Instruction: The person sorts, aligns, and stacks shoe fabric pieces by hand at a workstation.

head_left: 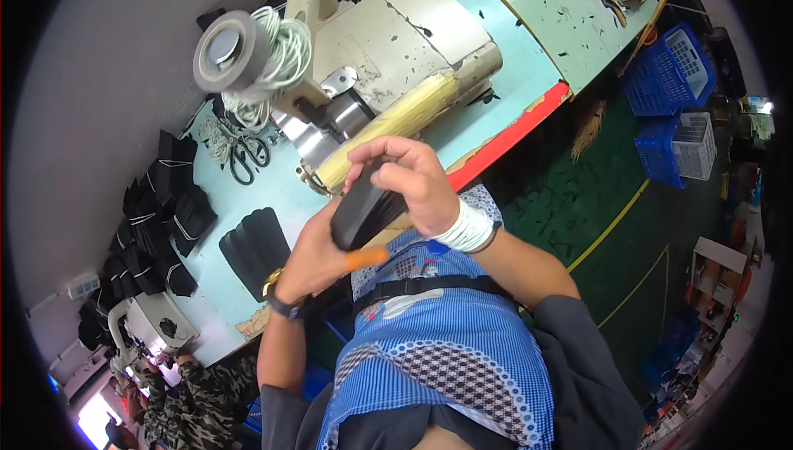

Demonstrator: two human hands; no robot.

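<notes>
Both grips are closed on one stack of black fabric pieces (pixel 361 206), the right hand (pixel 417 181) pinching its top edge and the left hand (pixel 318 256) cupping its underside, held above the blue checked apron (pixel 446 351), just before the cream sewing machine (pixel 388 61) on the pale blue bench (pixel 496 78), scissors (pixel 248 157) to the left.

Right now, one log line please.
left hand: holds stack of flat black pieces | right hand: grips stack top | cream sewing machine: behind
</notes>
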